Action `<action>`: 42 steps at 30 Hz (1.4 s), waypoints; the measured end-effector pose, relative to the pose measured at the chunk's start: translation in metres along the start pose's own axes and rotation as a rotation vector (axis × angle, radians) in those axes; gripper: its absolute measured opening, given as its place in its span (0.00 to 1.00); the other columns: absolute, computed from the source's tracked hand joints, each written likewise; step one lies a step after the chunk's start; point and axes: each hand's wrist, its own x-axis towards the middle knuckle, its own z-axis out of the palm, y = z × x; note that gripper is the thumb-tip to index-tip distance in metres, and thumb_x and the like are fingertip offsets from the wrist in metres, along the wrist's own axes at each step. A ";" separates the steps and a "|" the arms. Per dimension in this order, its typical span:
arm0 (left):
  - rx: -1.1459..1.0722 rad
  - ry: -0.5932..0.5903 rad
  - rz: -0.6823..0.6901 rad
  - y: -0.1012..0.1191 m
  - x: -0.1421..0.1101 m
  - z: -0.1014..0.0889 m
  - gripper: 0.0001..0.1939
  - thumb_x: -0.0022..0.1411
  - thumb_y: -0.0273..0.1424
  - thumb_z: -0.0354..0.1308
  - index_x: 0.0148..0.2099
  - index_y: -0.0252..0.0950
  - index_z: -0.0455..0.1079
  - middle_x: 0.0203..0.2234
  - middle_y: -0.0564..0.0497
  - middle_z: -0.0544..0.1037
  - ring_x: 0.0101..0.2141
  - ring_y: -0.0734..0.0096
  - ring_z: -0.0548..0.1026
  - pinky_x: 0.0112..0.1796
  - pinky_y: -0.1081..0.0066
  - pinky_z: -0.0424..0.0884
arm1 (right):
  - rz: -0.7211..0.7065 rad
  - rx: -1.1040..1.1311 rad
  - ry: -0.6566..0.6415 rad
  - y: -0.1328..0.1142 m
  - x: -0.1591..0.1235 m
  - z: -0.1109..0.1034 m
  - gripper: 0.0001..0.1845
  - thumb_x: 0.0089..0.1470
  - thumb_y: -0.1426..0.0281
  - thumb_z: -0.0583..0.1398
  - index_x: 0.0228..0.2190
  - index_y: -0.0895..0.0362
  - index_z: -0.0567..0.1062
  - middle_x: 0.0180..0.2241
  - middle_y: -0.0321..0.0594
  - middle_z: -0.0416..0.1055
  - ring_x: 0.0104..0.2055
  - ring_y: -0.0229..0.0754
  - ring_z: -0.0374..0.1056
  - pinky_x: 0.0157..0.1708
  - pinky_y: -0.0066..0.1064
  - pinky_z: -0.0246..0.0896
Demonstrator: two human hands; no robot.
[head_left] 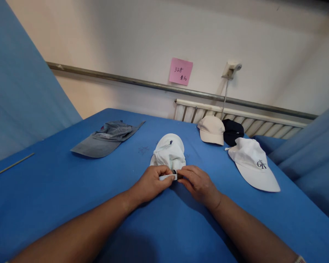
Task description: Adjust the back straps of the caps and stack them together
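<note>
A white baseball cap with a small dark emblem lies in the middle of the blue-covered table, its brim away from me and its back strap toward me. My left hand is closed, pinching the white strap between thumb and fingers. From the other side my right hand pinches the strap's brown end, close to a small dark fastener. Both hands almost meet at the strap. Fingers hide part of the fastening.
On the blue cloth, a grey cap lies at left and a thin stick near the left edge. To the right are a cream cap, a black cap and a white lettered cap. Behind stands a radiator.
</note>
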 end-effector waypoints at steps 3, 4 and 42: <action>0.038 -0.012 0.008 0.000 -0.001 -0.001 0.12 0.58 0.37 0.58 0.30 0.34 0.73 0.22 0.57 0.71 0.25 0.75 0.64 0.29 0.74 0.61 | -0.060 -0.059 0.001 0.000 0.002 -0.003 0.13 0.63 0.71 0.59 0.50 0.58 0.72 0.41 0.48 0.76 0.42 0.44 0.73 0.42 0.37 0.74; 0.055 -0.011 0.010 0.000 -0.001 -0.001 0.12 0.58 0.37 0.57 0.30 0.34 0.73 0.22 0.57 0.71 0.26 0.75 0.65 0.29 0.74 0.61 | -0.081 -0.076 -0.001 -0.001 0.003 -0.004 0.12 0.63 0.72 0.59 0.49 0.59 0.73 0.40 0.48 0.76 0.41 0.44 0.73 0.42 0.36 0.74; -0.173 -0.136 -0.111 -0.006 0.001 0.001 0.12 0.61 0.40 0.57 0.36 0.36 0.66 0.23 0.54 0.76 0.21 0.75 0.69 0.23 0.75 0.64 | 0.101 0.170 -0.078 0.007 -0.002 -0.003 0.11 0.63 0.72 0.58 0.47 0.55 0.72 0.40 0.45 0.75 0.42 0.43 0.73 0.42 0.35 0.72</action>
